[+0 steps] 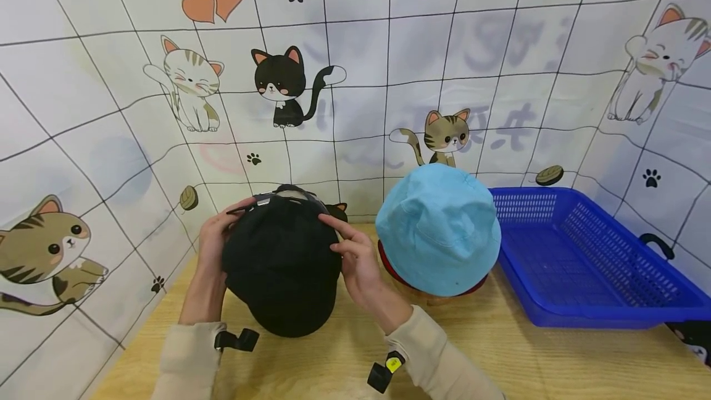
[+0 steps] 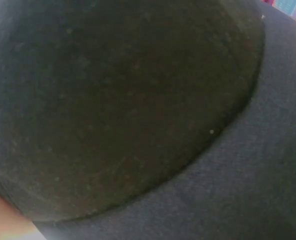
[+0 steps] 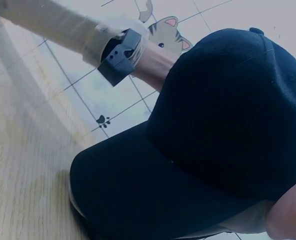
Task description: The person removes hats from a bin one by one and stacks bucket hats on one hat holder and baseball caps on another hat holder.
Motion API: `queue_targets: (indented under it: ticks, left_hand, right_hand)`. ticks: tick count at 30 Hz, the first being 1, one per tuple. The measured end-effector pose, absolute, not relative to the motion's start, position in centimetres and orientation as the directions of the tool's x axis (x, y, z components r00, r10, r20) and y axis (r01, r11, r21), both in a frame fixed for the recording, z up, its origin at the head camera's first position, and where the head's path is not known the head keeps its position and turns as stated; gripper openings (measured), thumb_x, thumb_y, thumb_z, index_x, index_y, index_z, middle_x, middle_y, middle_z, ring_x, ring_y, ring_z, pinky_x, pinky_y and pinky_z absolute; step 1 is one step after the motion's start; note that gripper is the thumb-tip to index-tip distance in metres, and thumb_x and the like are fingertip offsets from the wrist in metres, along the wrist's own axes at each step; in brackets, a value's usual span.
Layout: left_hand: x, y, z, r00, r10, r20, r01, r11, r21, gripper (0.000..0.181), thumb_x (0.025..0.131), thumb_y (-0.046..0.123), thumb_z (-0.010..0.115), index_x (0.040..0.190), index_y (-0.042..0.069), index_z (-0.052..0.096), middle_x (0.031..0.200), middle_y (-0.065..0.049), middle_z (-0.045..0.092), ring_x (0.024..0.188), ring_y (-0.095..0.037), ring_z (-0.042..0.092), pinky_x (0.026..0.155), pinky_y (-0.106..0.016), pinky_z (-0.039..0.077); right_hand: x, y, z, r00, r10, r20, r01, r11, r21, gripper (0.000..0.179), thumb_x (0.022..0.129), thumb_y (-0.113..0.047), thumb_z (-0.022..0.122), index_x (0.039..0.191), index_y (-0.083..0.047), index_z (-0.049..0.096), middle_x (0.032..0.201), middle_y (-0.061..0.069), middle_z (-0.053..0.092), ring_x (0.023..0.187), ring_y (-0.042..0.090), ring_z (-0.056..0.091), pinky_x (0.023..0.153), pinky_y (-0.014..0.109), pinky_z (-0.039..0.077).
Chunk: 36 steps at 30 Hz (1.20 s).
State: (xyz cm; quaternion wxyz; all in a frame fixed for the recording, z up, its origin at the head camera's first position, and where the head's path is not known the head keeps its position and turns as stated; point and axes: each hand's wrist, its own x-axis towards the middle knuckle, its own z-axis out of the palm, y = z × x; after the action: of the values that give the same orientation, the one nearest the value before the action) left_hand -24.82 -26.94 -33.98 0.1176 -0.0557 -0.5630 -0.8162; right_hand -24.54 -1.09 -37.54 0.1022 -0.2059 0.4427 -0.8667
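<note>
A black baseball cap (image 1: 280, 264) is between both hands, its brim toward me. My left hand (image 1: 212, 239) grips the far left edge of the cap. On the right side, my right hand (image 1: 361, 267) holds the cap with its index finger along the edge. A strap and a pale grey part (image 1: 302, 195) show behind the crown. In the right wrist view the black cap (image 3: 228, 120) appears from the side, with a lighter layer under its brim. Dark cloth (image 2: 113, 100) fills the left wrist view up close.
A light blue bucket hat (image 1: 439, 227) sits right of the hands, over something with a dark red edge (image 1: 391, 267). Farther right stands a blue plastic basket (image 1: 561, 320) with a black handle. All rest on a wooden table (image 1: 472, 350) before a cat-patterned wall covering (image 1: 361, 110).
</note>
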Motion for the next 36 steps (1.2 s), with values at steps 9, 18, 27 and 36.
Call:
queue_targets:
  ticks: [9,18,27,36]
  left_hand:
    - [-24.9,-26.6,-33.8,-0.958,-0.127,0.259,0.287,-0.344,0.894,0.035,0.11,0.011,0.044,0.125,0.011,0.076,0.125,0.01,0.074,0.11,-0.007,0.069,0.093,-0.02,0.055]
    - [-25.3,-26.4,-33.3,-0.961,-0.223,0.163,0.227,-0.302,0.926,0.043,0.109,0.008,0.041,0.106,0.018,0.083,0.112,0.013,0.078,0.099,-0.006,0.072,0.085,-0.019,0.056]
    - [-25.2,-25.8,-33.5,-0.93,-0.34,0.138,0.222,-0.222,0.949,0.039,0.107,0.011,0.046,0.107,0.021,0.083,0.112,0.011,0.077,0.104,-0.01,0.069,0.086,-0.02,0.055]
    - [-25.2,-25.8,-33.8,-0.922,-0.363,0.134,0.207,-0.171,0.963,0.041,0.108,0.013,0.039,0.116,0.013,0.079,0.11,0.011,0.073,0.108,-0.014,0.064,0.088,-0.021,0.053]
  right_hand:
    - [-24.2,-1.0,-37.5,-0.886,-0.337,0.317,-0.089,-0.547,-0.832,0.065,0.086,0.004,0.044,0.151,0.0,0.049,0.166,0.003,0.035,0.141,0.023,0.051,0.112,0.039,0.046]
    - [-24.2,-1.3,-37.1,-0.927,-0.278,0.252,-0.077,-0.516,-0.853,0.065,0.085,0.009,0.043,0.148,-0.002,0.054,0.167,0.001,0.035,0.142,0.027,0.051,0.11,0.039,0.049]
    - [-24.6,-1.0,-37.0,-0.94,-0.29,0.18,-0.028,-0.458,-0.888,0.058,0.087,0.004,0.047,0.142,-0.002,0.06,0.162,0.007,0.043,0.132,0.025,0.058,0.109,0.043,0.049]
    - [-25.0,-0.8,-37.0,-0.956,-0.267,0.121,-0.007,-0.391,-0.92,0.047,0.086,0.003,0.05,0.131,-0.002,0.065,0.123,0.006,0.061,0.105,0.02,0.064,0.089,0.034,0.053]
